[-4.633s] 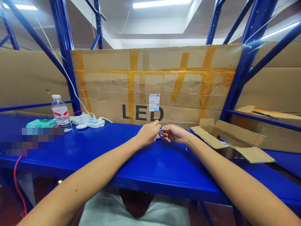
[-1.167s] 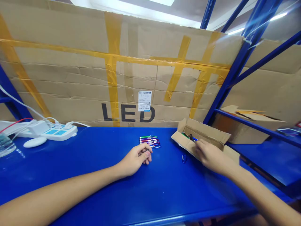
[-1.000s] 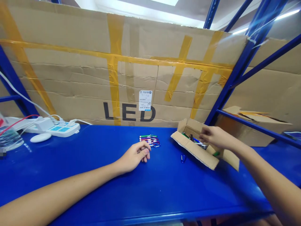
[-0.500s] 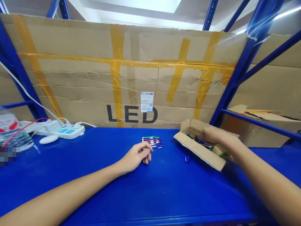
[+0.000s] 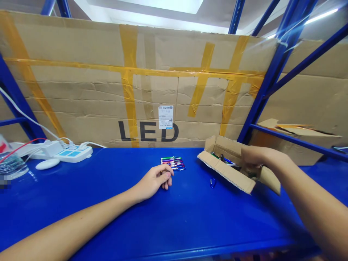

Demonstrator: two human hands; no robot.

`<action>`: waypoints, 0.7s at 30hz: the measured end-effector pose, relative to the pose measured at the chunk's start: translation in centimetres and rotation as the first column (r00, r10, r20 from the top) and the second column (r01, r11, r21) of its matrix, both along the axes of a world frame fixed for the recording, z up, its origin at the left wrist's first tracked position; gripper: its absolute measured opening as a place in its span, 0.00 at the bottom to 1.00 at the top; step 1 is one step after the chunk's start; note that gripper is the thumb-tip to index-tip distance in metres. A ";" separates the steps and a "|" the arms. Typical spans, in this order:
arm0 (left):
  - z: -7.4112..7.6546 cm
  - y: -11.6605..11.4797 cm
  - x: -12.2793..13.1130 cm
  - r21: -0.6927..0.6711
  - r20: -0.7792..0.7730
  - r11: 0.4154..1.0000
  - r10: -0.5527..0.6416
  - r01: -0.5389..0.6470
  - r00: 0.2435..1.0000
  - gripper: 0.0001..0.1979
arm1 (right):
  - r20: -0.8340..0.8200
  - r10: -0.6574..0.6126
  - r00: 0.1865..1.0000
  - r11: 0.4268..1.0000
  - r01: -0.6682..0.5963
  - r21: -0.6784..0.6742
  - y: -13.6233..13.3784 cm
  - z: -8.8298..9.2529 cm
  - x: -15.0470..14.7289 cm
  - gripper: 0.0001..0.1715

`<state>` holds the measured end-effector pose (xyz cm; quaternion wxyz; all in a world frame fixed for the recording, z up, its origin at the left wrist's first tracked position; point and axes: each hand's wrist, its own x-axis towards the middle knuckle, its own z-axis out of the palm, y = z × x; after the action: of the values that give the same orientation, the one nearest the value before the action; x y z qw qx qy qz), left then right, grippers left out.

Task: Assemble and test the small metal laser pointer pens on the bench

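My left hand [image 5: 159, 177] rests on the blue tabletop with its fingers loosely curled and nothing visible in it. Just beyond its fingertips lies a row of several small shiny tubes with carabiner clips [image 5: 173, 162], in green, red, purple and blue. My right hand [image 5: 252, 156] reaches down into an open cardboard box [image 5: 225, 173]; its fingers are hidden, so any hold cannot be made out. Dark, green and blue small items [image 5: 227, 160] show inside the box. A single blue carabiner [image 5: 212, 182] lies on the table in front of it.
At the left stand a white power strip [image 5: 72, 154] with plugs and cables, a white oval object [image 5: 47, 164] and a clear plastic container [image 5: 12, 165]. A large taped cardboard sheet [image 5: 103, 98] closes off the back. Another carton [image 5: 296, 145] sits behind a blue rack bar [image 5: 293, 141].
My right hand has shifted toward the right end inside the box, and the box's end flap there now stands out. The left hand stays put. The whole view has moved slightly.
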<state>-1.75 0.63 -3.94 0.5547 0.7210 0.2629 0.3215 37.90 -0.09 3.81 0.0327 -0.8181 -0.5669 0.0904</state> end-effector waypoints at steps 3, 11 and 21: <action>0.0 0.0 0.0 -0.008 0.001 1.000 0.004 -0.004 1.000 0.18 | 0.137 0.197 0.971 0.978 -0.185 -0.091 1.7 1.1 -2.0 0.08; -0.2 0.1 0.0 -0.016 0.017 1.000 -0.003 0.004 1.000 0.18 | 0.168 0.188 0.968 0.980 -0.195 0.028 7.8 -1.9 -5.3 0.10; 0.2 0.1 0.0 0.000 0.006 1.000 -0.026 0.026 1.000 0.18 | 0.192 0.048 0.980 0.996 -0.062 0.066 9.7 -3.8 -5.9 0.10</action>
<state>-1.71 0.76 -3.79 0.5595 0.7233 0.2519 0.3167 31.96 9.59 0.04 0.0053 -0.8053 -0.5928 -0.0075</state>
